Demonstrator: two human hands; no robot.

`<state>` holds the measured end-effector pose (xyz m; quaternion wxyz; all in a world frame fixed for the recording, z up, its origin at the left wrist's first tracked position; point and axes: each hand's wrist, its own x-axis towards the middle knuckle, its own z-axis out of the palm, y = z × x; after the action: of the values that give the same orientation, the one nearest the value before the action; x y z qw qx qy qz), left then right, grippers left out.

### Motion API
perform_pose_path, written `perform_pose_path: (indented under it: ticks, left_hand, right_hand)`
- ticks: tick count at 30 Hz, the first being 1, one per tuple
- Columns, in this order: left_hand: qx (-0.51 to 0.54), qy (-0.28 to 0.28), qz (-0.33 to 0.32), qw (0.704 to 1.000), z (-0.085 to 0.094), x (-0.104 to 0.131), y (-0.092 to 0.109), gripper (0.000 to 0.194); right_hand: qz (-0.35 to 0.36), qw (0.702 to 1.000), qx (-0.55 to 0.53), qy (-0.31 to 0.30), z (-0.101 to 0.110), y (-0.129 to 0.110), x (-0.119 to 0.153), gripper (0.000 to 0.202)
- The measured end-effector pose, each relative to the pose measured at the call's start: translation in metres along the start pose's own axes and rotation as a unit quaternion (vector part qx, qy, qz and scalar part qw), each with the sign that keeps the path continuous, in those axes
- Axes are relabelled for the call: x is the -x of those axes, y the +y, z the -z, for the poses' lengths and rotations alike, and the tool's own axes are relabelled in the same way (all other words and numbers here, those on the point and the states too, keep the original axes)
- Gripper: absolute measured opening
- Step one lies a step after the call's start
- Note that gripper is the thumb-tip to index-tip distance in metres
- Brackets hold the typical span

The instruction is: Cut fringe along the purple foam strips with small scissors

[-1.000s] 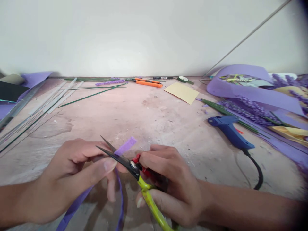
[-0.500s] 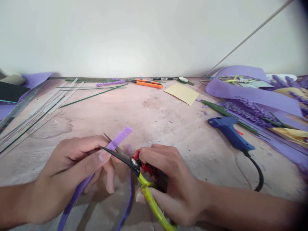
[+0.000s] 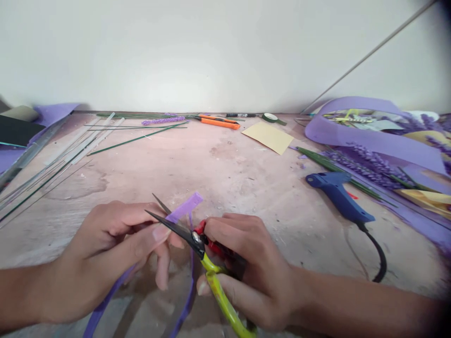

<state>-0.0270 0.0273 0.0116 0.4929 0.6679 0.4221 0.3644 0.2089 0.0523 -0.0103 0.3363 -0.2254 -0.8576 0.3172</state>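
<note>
Between the thumb and fingers of my left hand (image 3: 116,253) is pinched a narrow purple strip (image 3: 186,206), whose end sticks out up and to the right. The rest of it hangs below the hand toward the bottom edge. My right hand (image 3: 250,263) grips scissors (image 3: 225,300) with a yellow handle, a red part and dark pointed blades. The blades are parted, and the strip passes between them close to my left thumb. Another purple length (image 3: 192,286) hangs just behind the scissors; whether it joins the same strip, I cannot tell.
A blue glue gun (image 3: 338,197) with a black cord lies at the right, near purple sheet material (image 3: 373,134) and lavender-like flowers (image 3: 373,162). Farther back are a yellow paper (image 3: 268,137), green tape (image 3: 270,118) and an orange cutter (image 3: 219,122). Thin green stems (image 3: 137,139) and clear sticks lie left.
My left hand has shifted slightly right, carrying the strip deeper between the scissor blades. The scissors have stayed almost in place, their blades still parted.
</note>
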Motion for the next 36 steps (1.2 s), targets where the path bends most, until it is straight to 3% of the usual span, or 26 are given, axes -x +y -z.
perform_pose_path:
  ticks: [9, 15, 18, 31, 36]
  left_hand:
    - [0.116, 0.003, 0.054, 0.992, -0.003, 0.002, -0.002, 0.024]
    - [0.09, -0.033, 0.029, 0.995, 0.0, 0.005, -0.003, 0.024]
    - [0.094, -0.036, 0.018, 0.995, 0.001, 0.005, -0.002, 0.023]
    - [0.051, -0.038, 0.007, 0.998, 0.0, 0.003, 0.0, 0.03]
    - [0.04, -0.008, 0.008, 0.999, -0.005, -0.006, 0.003, 0.031]
  right_hand:
    - [-0.026, 0.999, -0.024, -0.023, 0.001, -0.002, -0.001, 0.044]
    - [-0.009, 1.0, -0.012, 0.0, -0.001, -0.001, -0.003, 0.042]
    - [-0.013, 1.0, -0.015, -0.017, 0.0, -0.001, -0.003, 0.039]
    - [-0.016, 0.999, -0.031, -0.026, 0.0, -0.001, -0.002, 0.036]
    - [-0.007, 0.999, -0.029, -0.029, 0.001, -0.001, -0.002, 0.039]
